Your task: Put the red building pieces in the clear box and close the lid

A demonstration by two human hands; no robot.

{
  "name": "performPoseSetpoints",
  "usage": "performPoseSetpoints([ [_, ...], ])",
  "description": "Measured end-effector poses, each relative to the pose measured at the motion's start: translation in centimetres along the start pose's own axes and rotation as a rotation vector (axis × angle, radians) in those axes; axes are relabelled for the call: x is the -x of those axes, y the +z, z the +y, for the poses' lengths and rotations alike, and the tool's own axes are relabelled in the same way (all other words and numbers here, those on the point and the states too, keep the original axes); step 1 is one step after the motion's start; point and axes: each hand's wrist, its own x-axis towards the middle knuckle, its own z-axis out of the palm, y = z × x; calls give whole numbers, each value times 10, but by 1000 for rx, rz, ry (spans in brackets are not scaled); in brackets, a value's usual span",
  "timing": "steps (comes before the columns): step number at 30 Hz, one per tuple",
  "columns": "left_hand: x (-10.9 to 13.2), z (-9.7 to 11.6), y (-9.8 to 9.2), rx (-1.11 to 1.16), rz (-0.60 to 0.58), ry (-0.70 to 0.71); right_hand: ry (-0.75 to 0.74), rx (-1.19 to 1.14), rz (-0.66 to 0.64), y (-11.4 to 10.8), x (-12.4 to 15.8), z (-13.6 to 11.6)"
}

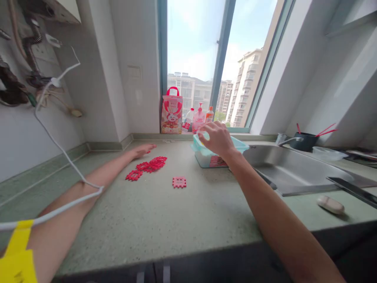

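On the green countertop (182, 220), taking the teal-rimmed plastic container (206, 155) as my landmark, I see my right hand (216, 139) lying over its near-right rim, fingers curled down onto the edge; they look closed around the rim or something small at it, though I cannot tell whether anything sits inside the grasp. My left hand (144, 149) lies flat and open on the counter well to the left of the container, palm down, clamped on nothing, its fingertips just beside the cluster of red puzzle-like pieces (150, 165). One single red piece (179, 182) sits apart, nearer me and to the left of the container, between the cluster and the box. Judging from this, the gathering is at an early stage: most red pieces are out on the counter, and I cannot see any inside the container. The pieces lie well apart from my right hand and touching or nearly touching my left. Right of the container is the steel sink (294, 169); behind the container, on the window ledge, stand a red gift bag (171, 112) and some bottles (200, 116).
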Motion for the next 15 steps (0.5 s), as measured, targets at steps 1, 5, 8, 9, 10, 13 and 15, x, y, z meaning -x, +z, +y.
performPoseSetpoints([
  [1, 10, 6, 0, 39, -6, 6, -67, -82, -49, -3, 0, -9],
  [5, 57, 29, -1, 197, -36, 39, -169, -450, -505, -1, 10, -50],
  [8, 98, 48, -4, 174, -114, 103, -210, -528, -819, 15, 24, -77],
  [9, 111, 54, -5, 142, -141, 123, -223, -526, -879, 21, 28, -83],
  [10, 123, 61, -7, 105, -165, 136, -231, -530, -918, 27, 31, -88],
  [13, 153, 79, -9, 0, -212, 134, -227, -574, -923, 40, 37, -93],
  [15, 167, 89, -9, -36, -214, 123, -236, -549, -824, 46, 38, -91],
])
